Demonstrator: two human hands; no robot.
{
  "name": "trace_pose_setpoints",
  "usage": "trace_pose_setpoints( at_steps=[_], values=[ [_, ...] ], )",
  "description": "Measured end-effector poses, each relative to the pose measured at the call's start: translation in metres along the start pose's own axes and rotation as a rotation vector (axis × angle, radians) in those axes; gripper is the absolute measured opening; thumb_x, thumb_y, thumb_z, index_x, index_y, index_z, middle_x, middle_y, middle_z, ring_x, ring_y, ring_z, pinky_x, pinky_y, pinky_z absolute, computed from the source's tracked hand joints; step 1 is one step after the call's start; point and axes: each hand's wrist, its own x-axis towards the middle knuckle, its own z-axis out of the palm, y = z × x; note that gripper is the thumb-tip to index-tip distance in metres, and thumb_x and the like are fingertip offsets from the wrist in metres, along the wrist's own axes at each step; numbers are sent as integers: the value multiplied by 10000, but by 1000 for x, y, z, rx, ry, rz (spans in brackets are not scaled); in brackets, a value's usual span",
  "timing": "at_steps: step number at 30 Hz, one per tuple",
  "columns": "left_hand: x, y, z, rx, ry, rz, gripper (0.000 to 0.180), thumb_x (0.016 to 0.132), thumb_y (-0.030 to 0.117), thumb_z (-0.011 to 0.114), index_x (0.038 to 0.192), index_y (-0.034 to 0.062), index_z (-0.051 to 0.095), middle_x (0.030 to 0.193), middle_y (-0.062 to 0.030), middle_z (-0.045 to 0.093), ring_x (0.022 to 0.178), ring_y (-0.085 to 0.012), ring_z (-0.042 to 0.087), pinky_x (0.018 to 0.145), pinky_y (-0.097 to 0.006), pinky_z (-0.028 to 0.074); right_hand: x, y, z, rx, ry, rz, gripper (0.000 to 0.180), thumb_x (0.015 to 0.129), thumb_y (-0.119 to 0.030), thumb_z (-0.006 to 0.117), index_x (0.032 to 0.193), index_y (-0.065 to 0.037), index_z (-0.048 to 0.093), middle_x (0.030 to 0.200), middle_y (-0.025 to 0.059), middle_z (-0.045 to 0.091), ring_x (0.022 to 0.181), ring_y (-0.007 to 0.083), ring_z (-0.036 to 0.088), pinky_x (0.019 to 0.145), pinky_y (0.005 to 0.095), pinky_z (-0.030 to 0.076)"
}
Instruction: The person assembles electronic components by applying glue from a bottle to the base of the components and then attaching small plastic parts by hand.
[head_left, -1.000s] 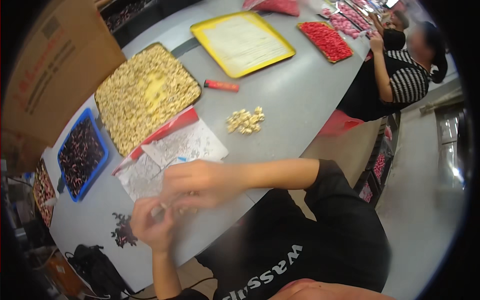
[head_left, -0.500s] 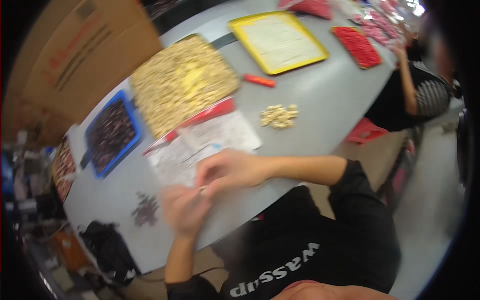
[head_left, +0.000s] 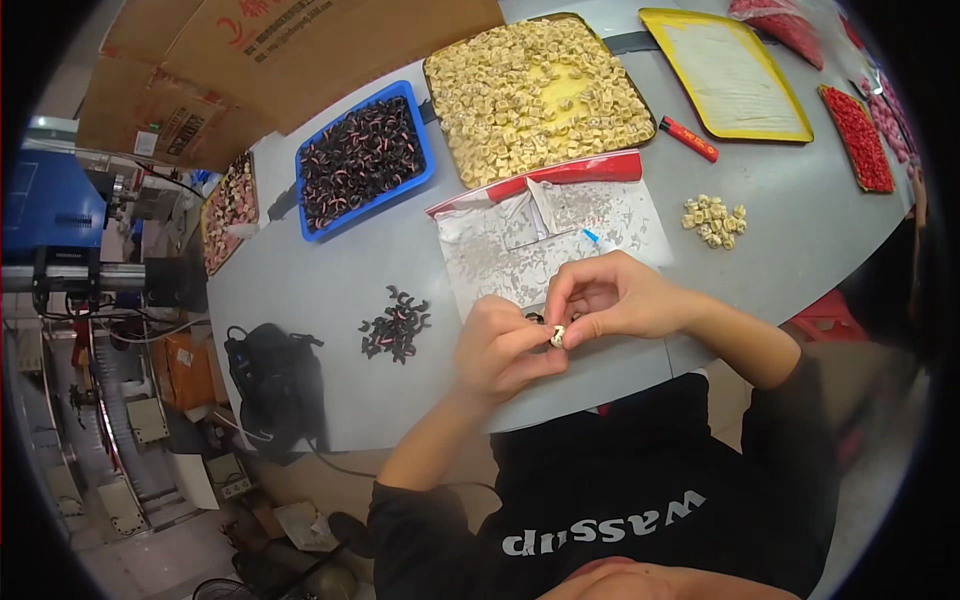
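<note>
Both hands, left [head_left: 503,348] and right [head_left: 612,297], pinch one small cream part [head_left: 557,337] together at the bench's [head_left: 300,300] near edge. Black clips [head_left: 395,322] lie left; plastic bag [head_left: 545,232] behind.

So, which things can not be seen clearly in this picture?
- Head view: the small cream part is mostly covered by the left hand and right hand; its shape is unclear.
- Red tray: cut by the dark rim.
- Clear bag: contents too small.
</note>
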Motion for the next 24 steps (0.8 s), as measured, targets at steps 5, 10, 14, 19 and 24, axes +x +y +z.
trace_pose_setpoints(
  at_steps=[5,10,14,19,24],
  values=[
    [0,-3,0,-18,-64,47,474,588,128,846,985,111,588,778,-3,554,687,-200,507,594,-314,406,0,0,-2,-58,-15,-11,200,792,52,680,966,35,585,981,75,585,933,137,571,855,284,475],
    [-1,-1,3,-44,-58,0,466,588,130,846,968,114,577,753,-4,545,689,-200,507,593,-309,408,-2,1,0,-54,-19,-22,192,799,15,690,964,25,591,960,62,598,910,117,578,842,264,480],
    [-3,-1,4,-131,-55,-40,432,602,131,844,938,113,572,739,-5,543,684,-194,508,596,-300,406,-1,-2,2,-70,-14,4,205,788,44,689,964,34,583,974,73,582,927,132,570,847,279,479],
    [2,2,6,-152,-53,-73,401,612,114,838,910,103,570,709,-2,538,654,-171,501,569,-279,397,-4,-1,2,-60,-13,-16,203,789,39,689,962,31,584,979,71,579,930,130,567,847,277,475],
    [9,4,11,-134,-18,-79,360,598,28,806,866,96,574,679,-2,524,620,-158,483,533,-266,381,-9,-11,2,-147,15,-66,186,787,15,697,945,20,597,913,59,596,856,116,585,782,255,483]
  ],
)
